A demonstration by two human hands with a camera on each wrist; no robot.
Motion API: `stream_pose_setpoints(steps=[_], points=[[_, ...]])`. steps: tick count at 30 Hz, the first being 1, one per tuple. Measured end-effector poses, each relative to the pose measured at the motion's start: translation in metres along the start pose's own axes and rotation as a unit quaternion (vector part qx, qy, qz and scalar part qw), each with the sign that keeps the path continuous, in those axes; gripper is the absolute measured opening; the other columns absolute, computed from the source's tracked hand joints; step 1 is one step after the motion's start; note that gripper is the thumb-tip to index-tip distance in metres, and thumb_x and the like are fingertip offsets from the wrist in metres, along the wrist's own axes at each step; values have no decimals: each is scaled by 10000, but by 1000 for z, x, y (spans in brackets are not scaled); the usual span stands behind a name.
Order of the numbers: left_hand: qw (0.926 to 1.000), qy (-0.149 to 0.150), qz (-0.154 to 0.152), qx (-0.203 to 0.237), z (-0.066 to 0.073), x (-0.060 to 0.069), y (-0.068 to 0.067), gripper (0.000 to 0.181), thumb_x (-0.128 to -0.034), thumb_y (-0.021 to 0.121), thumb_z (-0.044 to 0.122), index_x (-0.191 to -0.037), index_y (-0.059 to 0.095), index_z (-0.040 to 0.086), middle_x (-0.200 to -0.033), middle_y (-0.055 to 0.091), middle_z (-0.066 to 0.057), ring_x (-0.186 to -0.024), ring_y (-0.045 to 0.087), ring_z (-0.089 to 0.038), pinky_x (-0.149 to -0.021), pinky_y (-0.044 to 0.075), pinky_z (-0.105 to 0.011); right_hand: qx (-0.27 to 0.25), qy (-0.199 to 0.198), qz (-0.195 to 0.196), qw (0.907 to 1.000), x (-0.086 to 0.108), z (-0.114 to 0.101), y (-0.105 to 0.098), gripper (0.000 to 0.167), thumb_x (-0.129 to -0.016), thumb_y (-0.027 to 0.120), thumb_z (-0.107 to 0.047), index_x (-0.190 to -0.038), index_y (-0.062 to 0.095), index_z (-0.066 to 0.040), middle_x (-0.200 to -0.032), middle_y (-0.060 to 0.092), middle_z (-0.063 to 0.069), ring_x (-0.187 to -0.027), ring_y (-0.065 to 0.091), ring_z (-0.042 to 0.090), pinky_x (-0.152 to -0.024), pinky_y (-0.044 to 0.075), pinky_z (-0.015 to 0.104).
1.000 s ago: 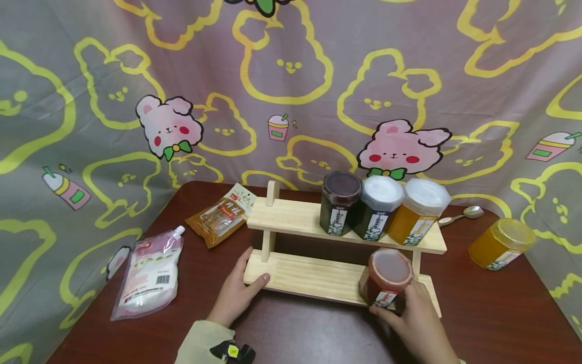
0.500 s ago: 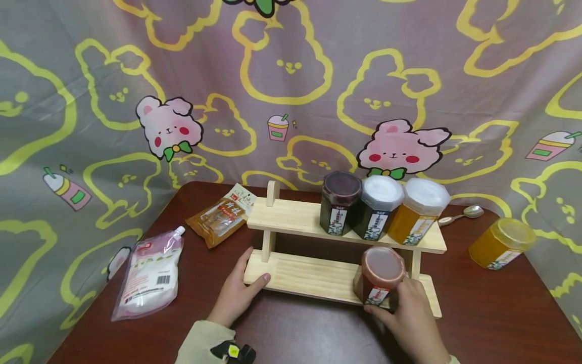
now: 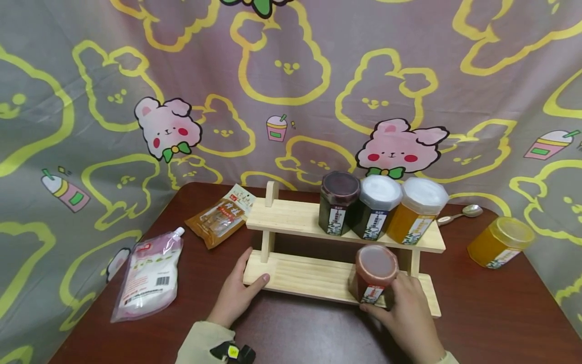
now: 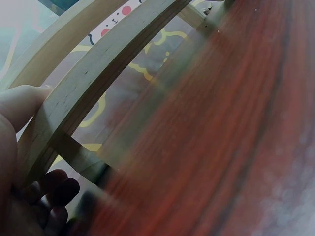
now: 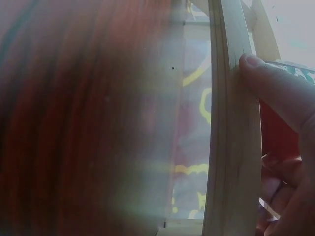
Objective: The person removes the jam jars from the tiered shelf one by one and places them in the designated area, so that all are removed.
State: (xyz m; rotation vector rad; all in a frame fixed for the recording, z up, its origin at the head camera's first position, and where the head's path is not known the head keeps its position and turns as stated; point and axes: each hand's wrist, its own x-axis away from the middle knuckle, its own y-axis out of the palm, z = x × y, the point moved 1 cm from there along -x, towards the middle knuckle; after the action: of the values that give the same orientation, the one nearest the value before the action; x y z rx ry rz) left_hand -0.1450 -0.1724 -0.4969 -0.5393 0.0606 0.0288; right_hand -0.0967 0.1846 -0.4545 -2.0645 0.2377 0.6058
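A two-tier wooden shelf rack (image 3: 309,275) stands on the table. My left hand (image 3: 237,293) grips the left end of its lower board; the left wrist view shows the thumb over the board (image 4: 88,78) and curled fingers below. On the right part of the lower board is an upright jar (image 3: 370,278) with reddish contents and a pinkish lid. My right hand (image 3: 411,316) holds this jar from its right side, thumb at the front; in the right wrist view the thumb lies along the board's edge (image 5: 234,123). The upper board carries a dark jar (image 3: 336,205), another dark jar (image 3: 377,207) with a white lid, and an amber jar (image 3: 416,212).
Right of the rack lies a yellow jar (image 3: 500,242), tilted in view, and behind it a metal spoon (image 3: 460,215). On the left are a brown snack packet (image 3: 218,217) and a white spouted pouch (image 3: 150,275). A patterned curtain (image 3: 291,65) hangs behind the table.
My right hand has slid the reddish jar a little to the left along the lower board. My left hand has stayed on the rack's left end.
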Motion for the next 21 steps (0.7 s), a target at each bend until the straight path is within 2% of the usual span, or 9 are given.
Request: stream_pose_setpoints(steps=[7,16,21], points=[[10000,34,-3,32,0,0,0,899,-886,768,396,-1581,282,97,-1550,404,-202,-1409,390,-375,-1129,313,-587,144,43,-11,9999,-1,-2,1,774,-470,1004,-320,-1120,669,-66,-993,650,111,-878,509,301,-722,395,435],[10000,-16,-33,38,-1,-1,0,902,-888,764,415,-1583,279,106,-1555,397,-199,-1414,384,-374,-1130,311,-587,246,-16,-57,9997,-1,-1,2,794,-474,1003,-355,-1127,666,-53,-1001,644,119,-883,512,311,-733,404,445],[10000,7,-48,18,0,0,-1,901,-888,763,414,-1583,280,106,-1558,392,-198,-1417,380,-369,-1133,309,-583,-106,-40,-264,9996,0,5,-5,735,-537,988,-347,-1145,677,-75,-1065,676,76,-971,543,275,-817,412,406]])
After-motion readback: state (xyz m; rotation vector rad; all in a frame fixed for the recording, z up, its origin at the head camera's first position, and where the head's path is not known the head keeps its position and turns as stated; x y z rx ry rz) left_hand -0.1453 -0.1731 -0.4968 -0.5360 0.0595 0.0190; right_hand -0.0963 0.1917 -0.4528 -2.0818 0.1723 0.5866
